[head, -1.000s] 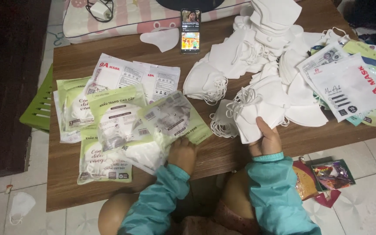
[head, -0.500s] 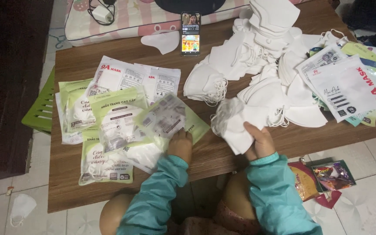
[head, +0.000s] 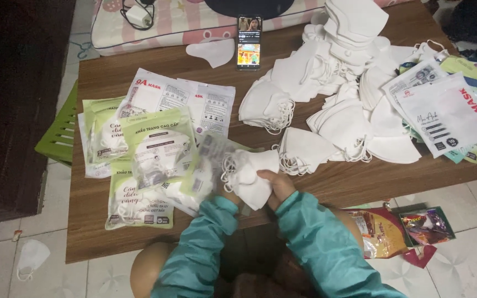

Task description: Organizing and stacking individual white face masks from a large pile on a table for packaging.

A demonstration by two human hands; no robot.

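My right hand (head: 279, 184) grips a small stack of folded white face masks (head: 249, 175) with loose ear loops, held over the near edge of the brown wooden table (head: 332, 185). The stack meets a clear plastic packet (head: 210, 160) just to its left. My left hand (head: 226, 194) is mostly hidden under the masks and appears to hold that packet. Both arms wear teal sleeves.
Green-and-white filled mask packets (head: 150, 160) lie at the left. A big heap of loose white masks (head: 338, 83) and printed empty packets (head: 448, 110) lie at the right. A phone (head: 248, 41) stands at the back. A green stool (head: 62, 132) and snack wrappers (head: 415, 226) are on the floor.
My right hand lifted a stack of masks from the heap and carried it left to the clear packet at my left hand.
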